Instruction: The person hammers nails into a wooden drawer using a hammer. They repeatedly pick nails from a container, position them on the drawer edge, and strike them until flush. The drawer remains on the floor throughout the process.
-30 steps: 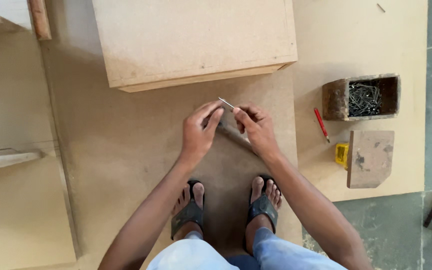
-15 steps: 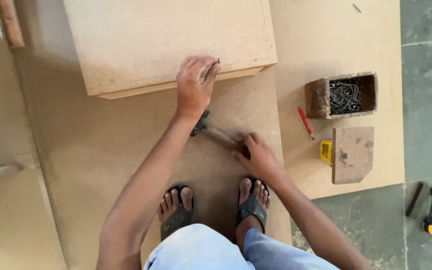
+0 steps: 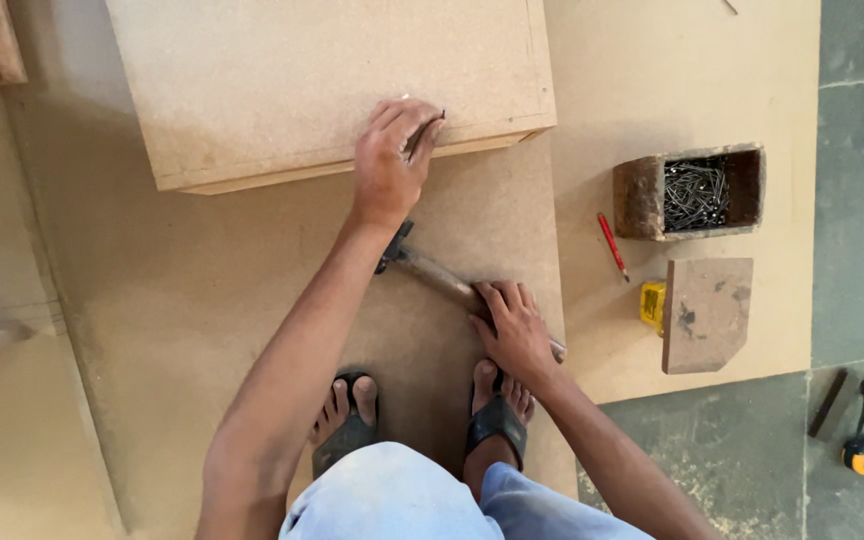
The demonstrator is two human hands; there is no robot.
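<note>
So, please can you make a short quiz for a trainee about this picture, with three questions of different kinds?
1. True or false: the left hand rests on the hammer handle.
2. Multiple choice: what fills the open wooden box on the right?
A. pencils
B. nails
C. sawdust
3. Short answer: which small thing lies on the board between the hammer and the box?

Key
1. False. The left hand holds a thin nail at the edge of the fibreboard cabinet; the right hand is on the hammer handle.
2. B, nails.
3. The red pencil.
</note>
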